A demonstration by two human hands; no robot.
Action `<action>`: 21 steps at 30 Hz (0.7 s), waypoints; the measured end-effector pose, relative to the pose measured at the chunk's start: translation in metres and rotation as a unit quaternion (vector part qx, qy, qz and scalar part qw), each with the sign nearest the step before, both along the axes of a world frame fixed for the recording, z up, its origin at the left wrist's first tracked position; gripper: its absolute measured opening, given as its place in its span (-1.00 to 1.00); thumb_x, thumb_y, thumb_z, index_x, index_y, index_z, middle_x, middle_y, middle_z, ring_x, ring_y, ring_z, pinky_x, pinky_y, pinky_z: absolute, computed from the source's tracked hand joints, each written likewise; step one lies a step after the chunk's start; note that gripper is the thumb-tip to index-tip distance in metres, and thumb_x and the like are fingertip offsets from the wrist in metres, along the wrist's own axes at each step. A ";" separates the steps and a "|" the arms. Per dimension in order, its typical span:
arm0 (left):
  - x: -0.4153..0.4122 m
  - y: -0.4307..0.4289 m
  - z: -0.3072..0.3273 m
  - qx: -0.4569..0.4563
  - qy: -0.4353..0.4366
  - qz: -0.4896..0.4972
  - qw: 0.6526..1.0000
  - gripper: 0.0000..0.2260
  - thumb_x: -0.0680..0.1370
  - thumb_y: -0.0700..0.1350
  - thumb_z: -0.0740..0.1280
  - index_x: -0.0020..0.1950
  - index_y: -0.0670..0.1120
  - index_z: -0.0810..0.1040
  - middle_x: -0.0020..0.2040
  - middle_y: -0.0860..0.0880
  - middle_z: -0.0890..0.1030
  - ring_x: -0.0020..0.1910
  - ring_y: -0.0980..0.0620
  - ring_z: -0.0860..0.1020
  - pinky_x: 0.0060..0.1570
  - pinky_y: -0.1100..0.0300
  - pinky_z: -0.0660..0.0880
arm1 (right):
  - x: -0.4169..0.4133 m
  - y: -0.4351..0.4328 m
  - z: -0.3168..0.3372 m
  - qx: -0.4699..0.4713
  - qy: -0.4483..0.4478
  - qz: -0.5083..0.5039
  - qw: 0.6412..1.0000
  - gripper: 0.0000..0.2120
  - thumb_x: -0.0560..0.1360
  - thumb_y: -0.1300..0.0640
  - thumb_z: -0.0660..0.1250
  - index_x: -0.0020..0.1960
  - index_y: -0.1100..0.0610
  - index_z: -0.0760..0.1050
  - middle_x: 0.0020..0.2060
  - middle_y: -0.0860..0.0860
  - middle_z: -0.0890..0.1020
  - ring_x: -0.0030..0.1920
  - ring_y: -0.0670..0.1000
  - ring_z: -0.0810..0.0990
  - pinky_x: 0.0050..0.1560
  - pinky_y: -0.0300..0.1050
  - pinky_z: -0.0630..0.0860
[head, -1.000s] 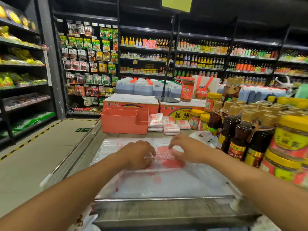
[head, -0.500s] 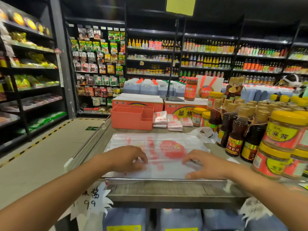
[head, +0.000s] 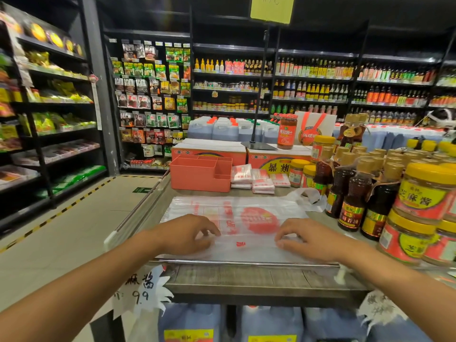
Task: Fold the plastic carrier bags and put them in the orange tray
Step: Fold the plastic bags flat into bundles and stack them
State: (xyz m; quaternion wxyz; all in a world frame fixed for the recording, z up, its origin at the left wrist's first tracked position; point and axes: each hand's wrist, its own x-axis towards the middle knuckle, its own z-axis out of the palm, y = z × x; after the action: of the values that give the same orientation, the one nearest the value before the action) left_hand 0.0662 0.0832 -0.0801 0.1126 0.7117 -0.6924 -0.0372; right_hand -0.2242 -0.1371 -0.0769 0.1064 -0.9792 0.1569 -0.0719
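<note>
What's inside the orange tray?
Inside the orange tray only dividers show, splitting it into compartments. No bag pokes above its rim. Its front wall hides the bottom. The folded bags sit beside it, not inside.

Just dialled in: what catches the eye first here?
The left hand and right hand rest their fingertips on a red-printed clear carrier bag spread flat at the near table edge. Behind it sits the orange tray, folded bags stacked to its right; sauce bottles crowd the right side.
</note>
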 end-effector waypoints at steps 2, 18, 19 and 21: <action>0.002 -0.001 0.002 -0.010 0.010 0.012 1.000 -0.74 0.68 -0.02 0.26 0.34 0.05 0.60 0.25 0.14 0.61 0.14 0.19 0.57 0.12 0.32 0.50 | 0.000 0.001 0.003 -0.014 0.008 -0.002 1.000 -0.48 0.48 -0.47 0.20 0.26 -0.20 0.56 0.20 -0.33 0.55 0.20 -0.30 0.50 0.25 -0.24 0.44; 0.033 -0.001 0.018 -0.081 -0.028 0.127 0.988 -0.78 0.64 -0.03 0.31 0.27 0.13 0.59 0.10 0.18 0.63 -0.15 0.28 0.50 -0.13 0.25 0.47 | 0.016 -0.033 0.037 -0.050 0.013 -0.079 0.995 -0.76 0.65 0.01 0.23 0.27 -0.20 0.53 0.03 -0.24 0.59 0.01 -0.16 0.56 -0.09 -0.31 0.44; 0.035 -0.001 0.019 -0.080 -0.035 0.141 0.986 -0.76 0.63 -0.01 0.32 0.29 0.16 0.57 0.07 0.19 0.63 -0.14 0.26 0.51 -0.08 0.18 0.52 | 0.019 -0.035 0.037 -0.059 0.011 -0.084 0.995 -0.76 0.65 0.01 0.25 0.27 -0.19 0.53 0.03 -0.23 0.60 0.00 -0.15 0.56 -0.09 -0.29 0.45; 0.037 -0.003 0.017 -0.074 -0.045 0.167 0.982 -0.74 0.61 0.02 0.34 0.30 0.20 0.53 0.02 0.21 0.63 -0.11 0.21 0.54 -0.03 0.11 0.58 | 0.027 -0.037 0.037 -0.075 0.015 -0.100 0.992 -0.76 0.63 -0.02 0.28 0.28 -0.19 0.52 0.05 -0.23 0.61 0.00 -0.13 0.58 0.00 -0.15 0.55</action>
State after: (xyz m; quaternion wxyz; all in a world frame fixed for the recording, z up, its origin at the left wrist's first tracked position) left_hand 0.1032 0.0803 -0.0628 0.1384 0.8081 -0.5687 0.0656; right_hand -0.1969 -0.1740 -0.0403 0.0225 -0.9649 0.2497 -0.0786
